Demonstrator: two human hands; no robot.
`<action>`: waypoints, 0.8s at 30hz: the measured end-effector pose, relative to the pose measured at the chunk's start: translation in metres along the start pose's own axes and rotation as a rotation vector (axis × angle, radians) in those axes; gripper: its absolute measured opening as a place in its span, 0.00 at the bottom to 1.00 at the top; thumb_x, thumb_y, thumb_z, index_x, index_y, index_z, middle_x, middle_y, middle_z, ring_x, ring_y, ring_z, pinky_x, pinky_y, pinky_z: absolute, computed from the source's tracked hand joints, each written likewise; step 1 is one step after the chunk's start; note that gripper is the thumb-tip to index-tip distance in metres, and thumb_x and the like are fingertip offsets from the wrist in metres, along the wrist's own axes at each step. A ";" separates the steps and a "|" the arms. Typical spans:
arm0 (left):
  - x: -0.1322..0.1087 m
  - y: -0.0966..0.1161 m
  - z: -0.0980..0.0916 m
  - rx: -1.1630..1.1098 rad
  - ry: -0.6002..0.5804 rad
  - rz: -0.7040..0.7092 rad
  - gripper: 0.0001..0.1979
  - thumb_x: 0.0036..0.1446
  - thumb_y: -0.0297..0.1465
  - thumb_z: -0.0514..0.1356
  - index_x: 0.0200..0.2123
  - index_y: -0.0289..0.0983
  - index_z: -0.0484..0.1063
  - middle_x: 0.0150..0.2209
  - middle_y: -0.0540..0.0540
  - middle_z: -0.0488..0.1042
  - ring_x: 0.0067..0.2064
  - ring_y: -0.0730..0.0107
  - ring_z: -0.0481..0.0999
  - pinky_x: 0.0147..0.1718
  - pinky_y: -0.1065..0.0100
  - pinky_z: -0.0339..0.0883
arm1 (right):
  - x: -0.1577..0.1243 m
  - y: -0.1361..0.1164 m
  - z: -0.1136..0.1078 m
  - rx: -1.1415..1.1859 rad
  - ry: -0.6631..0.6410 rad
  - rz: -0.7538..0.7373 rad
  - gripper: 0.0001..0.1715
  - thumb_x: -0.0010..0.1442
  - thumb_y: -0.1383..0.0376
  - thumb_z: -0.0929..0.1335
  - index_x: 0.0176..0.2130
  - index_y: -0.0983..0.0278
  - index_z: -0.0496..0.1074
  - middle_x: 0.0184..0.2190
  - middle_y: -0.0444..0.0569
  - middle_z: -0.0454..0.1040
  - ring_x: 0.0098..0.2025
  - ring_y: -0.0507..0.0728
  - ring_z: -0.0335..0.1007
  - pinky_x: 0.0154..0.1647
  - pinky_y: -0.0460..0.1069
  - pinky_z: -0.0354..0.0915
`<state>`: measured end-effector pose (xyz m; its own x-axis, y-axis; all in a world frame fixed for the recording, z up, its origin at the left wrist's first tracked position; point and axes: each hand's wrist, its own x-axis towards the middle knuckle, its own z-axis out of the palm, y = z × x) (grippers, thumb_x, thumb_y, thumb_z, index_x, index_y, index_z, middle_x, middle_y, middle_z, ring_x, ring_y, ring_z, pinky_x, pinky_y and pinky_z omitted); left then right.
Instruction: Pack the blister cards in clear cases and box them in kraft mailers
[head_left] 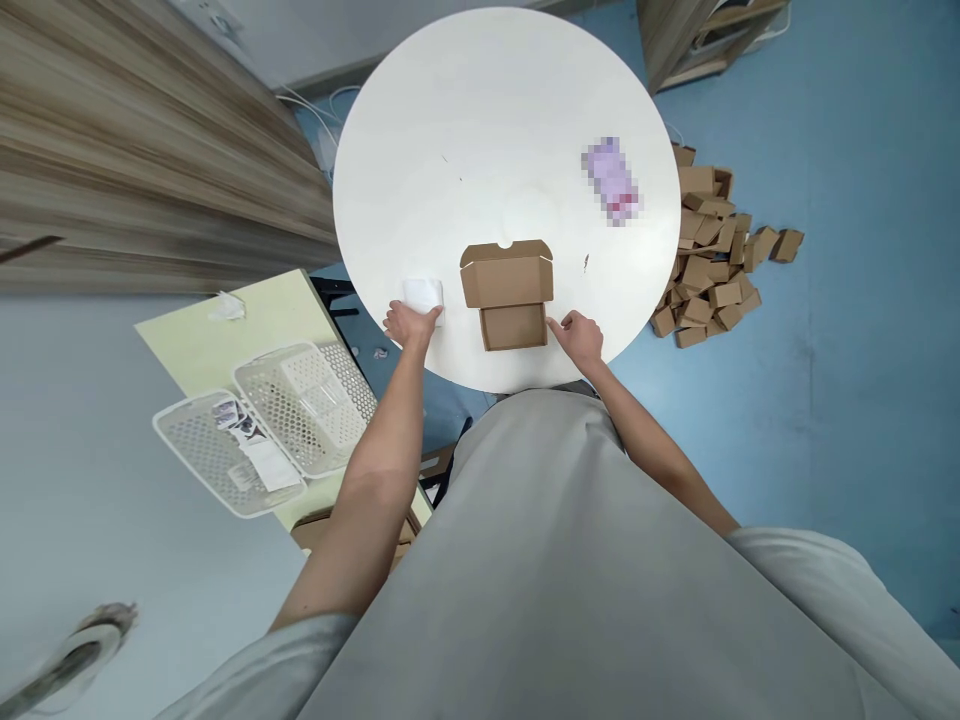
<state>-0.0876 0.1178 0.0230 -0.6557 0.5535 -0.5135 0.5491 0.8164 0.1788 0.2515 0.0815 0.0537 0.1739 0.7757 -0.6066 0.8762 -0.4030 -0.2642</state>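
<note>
At the table's (510, 90) near-left edge, my left hand (410, 322) grasps the white packet (423, 292), probably light, soft; hold its sides. My right hand (579, 338) adjoins the open box (514, 327), near edge; grip I cannot tell. Likely stiff, light: take the walls.

Free tabletop (499, 150) beyond open carton (509, 284)

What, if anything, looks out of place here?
The brown boxes lie in a jumbled heap on the floor beside the white table, some tipped at angles. The purple item on the table is oddly pixelated.
</note>
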 end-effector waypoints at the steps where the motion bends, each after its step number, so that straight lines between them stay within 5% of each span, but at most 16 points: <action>1: 0.001 0.001 0.003 0.003 0.001 0.001 0.39 0.53 0.39 0.80 0.61 0.34 0.65 0.66 0.22 0.71 0.74 0.27 0.65 0.72 0.34 0.59 | -0.003 0.003 -0.002 0.019 0.009 0.006 0.25 0.75 0.42 0.69 0.43 0.60 0.76 0.43 0.54 0.85 0.44 0.64 0.81 0.42 0.53 0.68; 9: -0.016 -0.019 0.013 -0.260 0.040 0.119 0.21 0.58 0.30 0.74 0.50 0.40 0.71 0.55 0.37 0.80 0.62 0.45 0.80 0.68 0.46 0.69 | -0.025 0.004 -0.013 0.104 -0.008 -0.079 0.19 0.78 0.48 0.68 0.47 0.60 0.78 0.46 0.52 0.87 0.45 0.63 0.83 0.45 0.54 0.71; 14: -0.048 -0.059 -0.003 -0.366 0.041 0.133 0.27 0.51 0.33 0.77 0.51 0.39 0.70 0.50 0.41 0.81 0.54 0.51 0.83 0.59 0.51 0.75 | -0.035 -0.024 -0.010 0.192 -0.115 -0.330 0.13 0.77 0.55 0.69 0.51 0.60 0.80 0.49 0.52 0.87 0.47 0.63 0.84 0.51 0.56 0.74; 18: -0.090 -0.083 -0.008 -0.465 -0.133 0.291 0.25 0.50 0.36 0.76 0.48 0.39 0.72 0.45 0.44 0.81 0.45 0.57 0.82 0.47 0.60 0.76 | -0.038 -0.051 0.008 0.262 -0.179 -0.480 0.31 0.66 0.55 0.79 0.63 0.64 0.77 0.63 0.59 0.81 0.64 0.68 0.79 0.66 0.60 0.71; 21: -0.116 -0.083 -0.001 -0.530 -0.321 0.450 0.27 0.50 0.41 0.76 0.49 0.40 0.74 0.39 0.48 0.80 0.37 0.62 0.78 0.37 0.65 0.72 | -0.036 -0.061 0.021 0.334 -0.276 -0.560 0.46 0.57 0.57 0.83 0.69 0.63 0.73 0.71 0.58 0.75 0.72 0.71 0.71 0.71 0.63 0.67; 24: -0.126 -0.069 0.013 -0.608 -0.448 0.555 0.28 0.50 0.46 0.76 0.50 0.40 0.75 0.38 0.49 0.79 0.35 0.66 0.76 0.33 0.67 0.69 | -0.033 -0.057 0.026 0.416 -0.376 -0.583 0.35 0.58 0.58 0.81 0.62 0.63 0.77 0.61 0.55 0.82 0.63 0.69 0.78 0.64 0.61 0.72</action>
<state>-0.0358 -0.0109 0.0644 -0.0509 0.8779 -0.4762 0.2750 0.4707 0.8384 0.1840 0.0665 0.0693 -0.4870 0.7316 -0.4770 0.5277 -0.1887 -0.8282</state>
